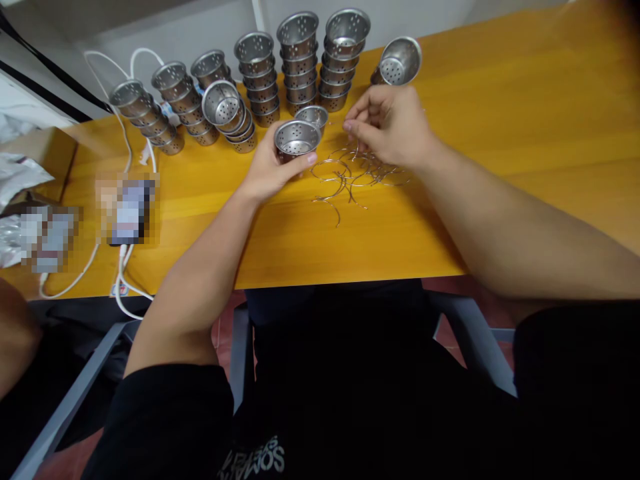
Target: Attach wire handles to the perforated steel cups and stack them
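My left hand [273, 167] is wrapped round a perforated metal cup [298, 141], its mouth facing up toward me. Just behind that one stands another small perforated cup [314, 117]. My right hand [393, 127] hovers above a loose pile of thin curved wires [345, 175], thumb and fingertips pinched together. A wire seems to hang from the pinch, though its upper end is hidden by the fingers. Beyond the right hand, a perforated cup [400, 61] lies tilted with its opening toward me.
Stacks of perforated cups [300, 63] line the back of the wooden table [280, 247]. A leaning stack [227, 110] is nearest my left hand. At left are a blurred phone [131, 213], white cables [120, 283], a cardboard box [60, 157] and plastic bags [23, 177]. Another person's arm [17, 333] shows at the left edge.
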A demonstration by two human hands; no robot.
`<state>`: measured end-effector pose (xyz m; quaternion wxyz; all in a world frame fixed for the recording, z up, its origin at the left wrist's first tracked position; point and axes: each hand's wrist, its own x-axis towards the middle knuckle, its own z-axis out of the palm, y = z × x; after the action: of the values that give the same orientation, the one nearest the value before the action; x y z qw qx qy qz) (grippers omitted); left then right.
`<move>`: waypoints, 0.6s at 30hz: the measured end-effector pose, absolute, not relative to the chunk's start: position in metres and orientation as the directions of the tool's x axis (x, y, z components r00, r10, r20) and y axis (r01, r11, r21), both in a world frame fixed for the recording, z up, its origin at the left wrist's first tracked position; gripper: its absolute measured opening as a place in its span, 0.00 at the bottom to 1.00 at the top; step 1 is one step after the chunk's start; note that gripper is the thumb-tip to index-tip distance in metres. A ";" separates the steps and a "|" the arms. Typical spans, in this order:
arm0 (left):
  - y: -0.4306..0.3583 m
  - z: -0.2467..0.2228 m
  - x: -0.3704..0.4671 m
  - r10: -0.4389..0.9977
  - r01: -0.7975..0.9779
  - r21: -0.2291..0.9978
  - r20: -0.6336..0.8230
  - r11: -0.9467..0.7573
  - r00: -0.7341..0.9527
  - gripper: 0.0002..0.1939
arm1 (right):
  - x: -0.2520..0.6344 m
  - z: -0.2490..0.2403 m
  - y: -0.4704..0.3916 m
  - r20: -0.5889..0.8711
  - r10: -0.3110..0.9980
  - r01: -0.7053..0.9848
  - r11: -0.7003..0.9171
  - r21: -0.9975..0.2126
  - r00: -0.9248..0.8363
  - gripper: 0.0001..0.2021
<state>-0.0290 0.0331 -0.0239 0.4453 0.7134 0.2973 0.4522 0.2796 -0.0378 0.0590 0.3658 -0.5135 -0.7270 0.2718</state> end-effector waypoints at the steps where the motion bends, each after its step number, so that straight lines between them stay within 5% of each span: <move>1: 0.032 -0.023 -0.029 0.830 0.026 0.905 0.378 -0.425 0.410 0.63 | 0.278 0.060 -0.039 0.245 0.948 0.554 0.318 -0.769 -0.204 0.32; 6: 0.025 -0.016 -0.028 0.840 0.050 0.909 0.360 -0.414 0.406 0.66 | 0.272 0.062 -0.042 0.225 0.946 0.563 0.320 -0.762 -0.233 0.39; 12: 0.033 -0.024 -0.029 0.814 0.108 0.867 0.403 -0.486 0.419 0.70 | 0.266 0.061 -0.046 0.292 0.918 0.503 0.392 -0.770 -0.268 0.29; 18: 0.048 -0.047 -0.034 0.738 0.188 0.777 0.449 -0.601 0.503 0.68 | 0.249 0.042 -0.035 0.520 0.815 0.298 0.578 -0.760 -0.256 0.16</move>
<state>-0.0341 0.0477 -0.0468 0.3397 0.7977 0.2904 0.4049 0.2485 -0.0347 0.0415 0.4827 -0.3730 -0.7458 0.2678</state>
